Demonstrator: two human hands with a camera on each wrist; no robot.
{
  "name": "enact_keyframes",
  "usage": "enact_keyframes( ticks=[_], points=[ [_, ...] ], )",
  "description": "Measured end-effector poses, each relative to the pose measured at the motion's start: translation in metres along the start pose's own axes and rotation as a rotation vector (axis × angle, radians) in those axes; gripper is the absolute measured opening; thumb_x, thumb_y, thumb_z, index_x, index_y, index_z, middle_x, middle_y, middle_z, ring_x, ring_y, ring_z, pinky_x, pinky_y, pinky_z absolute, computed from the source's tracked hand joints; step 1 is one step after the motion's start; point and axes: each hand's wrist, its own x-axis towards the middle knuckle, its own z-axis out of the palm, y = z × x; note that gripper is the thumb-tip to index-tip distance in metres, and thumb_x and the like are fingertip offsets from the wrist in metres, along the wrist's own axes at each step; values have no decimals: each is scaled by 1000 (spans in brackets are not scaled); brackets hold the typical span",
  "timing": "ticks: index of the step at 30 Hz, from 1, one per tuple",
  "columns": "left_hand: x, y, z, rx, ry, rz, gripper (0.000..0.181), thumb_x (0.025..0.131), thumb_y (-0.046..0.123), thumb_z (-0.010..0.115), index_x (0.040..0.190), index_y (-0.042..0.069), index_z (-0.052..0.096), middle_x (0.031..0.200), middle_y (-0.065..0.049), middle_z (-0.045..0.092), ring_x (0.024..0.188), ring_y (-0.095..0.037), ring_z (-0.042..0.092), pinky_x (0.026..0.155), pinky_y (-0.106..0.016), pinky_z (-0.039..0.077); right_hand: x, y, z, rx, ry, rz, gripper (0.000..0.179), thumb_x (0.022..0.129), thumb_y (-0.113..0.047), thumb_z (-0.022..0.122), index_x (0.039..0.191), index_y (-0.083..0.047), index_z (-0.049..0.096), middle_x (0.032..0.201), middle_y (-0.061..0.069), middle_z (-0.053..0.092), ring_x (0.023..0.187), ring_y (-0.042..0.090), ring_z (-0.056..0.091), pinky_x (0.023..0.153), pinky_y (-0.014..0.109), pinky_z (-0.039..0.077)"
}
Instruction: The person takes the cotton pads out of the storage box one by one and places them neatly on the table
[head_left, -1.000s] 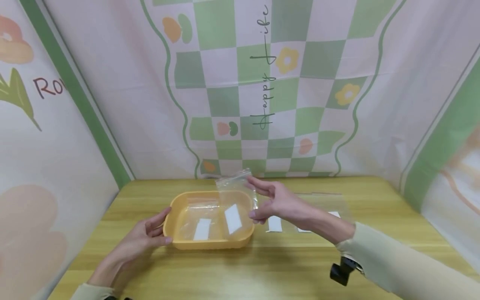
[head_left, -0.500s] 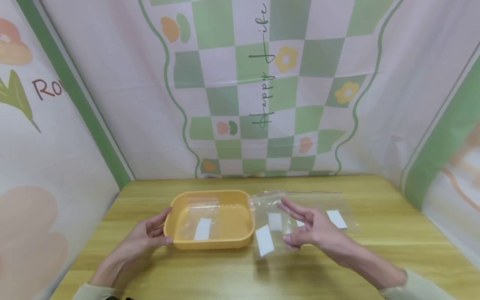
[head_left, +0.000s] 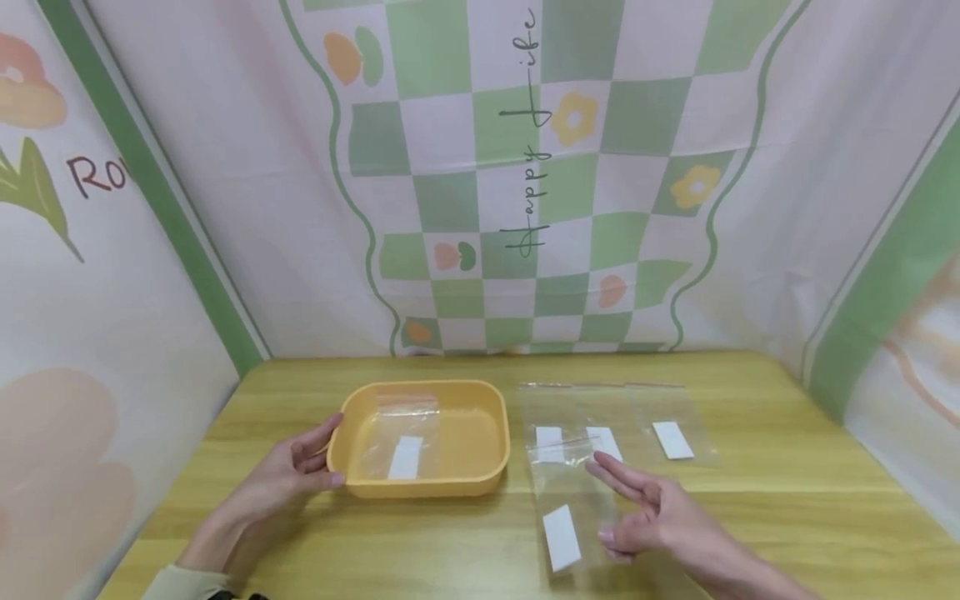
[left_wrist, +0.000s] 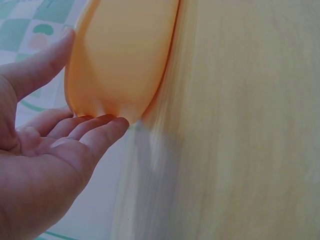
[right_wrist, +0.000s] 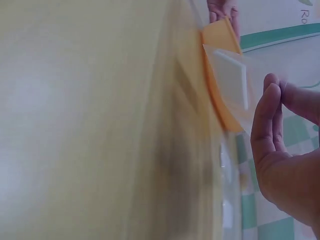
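Note:
Fingers and thumb of my left hand [head_left: 281, 482] grip the left end of a yellow plastic tray [head_left: 420, 491], which stands on the table. The left wrist view shows the fingertips against the tray's end wall [left_wrist: 107, 92]. A clear zip bag with a white label lies inside the tray. To the right, my right hand [head_left: 663, 521] pinches the side edge of another clear zip bag [head_left: 573, 483], with a white label low on it. In the right wrist view this bag [right_wrist: 227, 75] hangs between the thumb and fingers, in front of the tray.
Behind the held bag, several clear zip bags [head_left: 652, 404] with white labels lie overlapping in a row on the wooden table [head_left: 420, 550]. A patterned cloth [head_left: 570, 192] hangs along the table's back edge and sides.
My right hand has carried its zip bag from over the tray's right side, rightward and nearer the front. My left hand and the tray have stayed put.

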Motion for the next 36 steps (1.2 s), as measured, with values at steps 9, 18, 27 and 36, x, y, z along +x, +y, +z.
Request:
enact_keyframes(
  ticks=[9, 18, 27, 36],
  points=[
    [0, -2, 0, 3, 12, -20, 97, 93, -1, 77, 162, -10, 10, 169, -27, 8, 146, -56, 28, 106, -30, 51, -1, 17, 6, -19, 17, 20, 104, 87, 7, 74, 163, 5, 3, 166, 33, 8, 65, 13, 67, 71, 35, 65],
    [0, -3, -1, -3, -6, -15, 96, 94, -1, 76, 162, -12, 9, 168, -29, 7, 145, -56, 27, 105, -30, 51, 0, 23, 9, -128, 39, 85, 108, 85, 0, 82, 164, 4, 8, 165, 36, 8, 58, 12, 63, 60, 30, 62],
    [0, -4, 0, 2, -3, -14, 96, 94, -1, 77, 162, -12, 10, 169, -28, 6, 146, -56, 26, 105, -30, 51, -3, 23, 6, -255, 52, 101, 105, 85, -4, 83, 163, 6, 13, 163, 38, 14, 57, 16, 64, 57, 31, 61],
    [-1, -2, 0, 0, -8, 12, 93, 95, -3, 75, 161, -12, 10, 168, -30, 7, 145, -58, 26, 105, -30, 51, -4, 21, 6, -377, 74, 94, 102, 87, -14, 85, 163, 6, 21, 162, 39, 19, 49, 9, 54, 42, 30, 53]
  ],
)
